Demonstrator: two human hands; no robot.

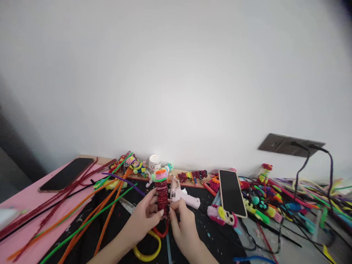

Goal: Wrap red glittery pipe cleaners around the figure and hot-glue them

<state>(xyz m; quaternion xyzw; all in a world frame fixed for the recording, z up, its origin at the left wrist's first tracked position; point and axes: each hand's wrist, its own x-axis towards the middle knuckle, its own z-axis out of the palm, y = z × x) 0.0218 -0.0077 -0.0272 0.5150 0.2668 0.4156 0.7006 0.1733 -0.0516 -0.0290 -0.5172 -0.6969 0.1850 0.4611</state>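
My left hand (pixel 144 220) is closed around a dark red pipe-cleaner figure (pixel 162 194), held upright with a pink, orange and green top. At its lower end, the fingertips of my right hand (pixel 184 224) pinch together beside a small black part; whether they grip that part or the figure's edge I cannot make out. Just behind my right hand lies a pale pink glue gun (pixel 188 199). Below my hands are scissors with a yellow and red handle (pixel 148 253), their blades partly hidden by my left hand.
Loose pipe cleaners (pixel 82 220) fan across the left side over a pink sheet (pixel 30 205). One phone (pixel 66 174) lies there, another phone (pixel 232 192) at right. Small figures (pixel 224 215) and cables crowd the right. A white cup (pixel 154 162) stands near the wall, which has a socket plate (pixel 277 143).
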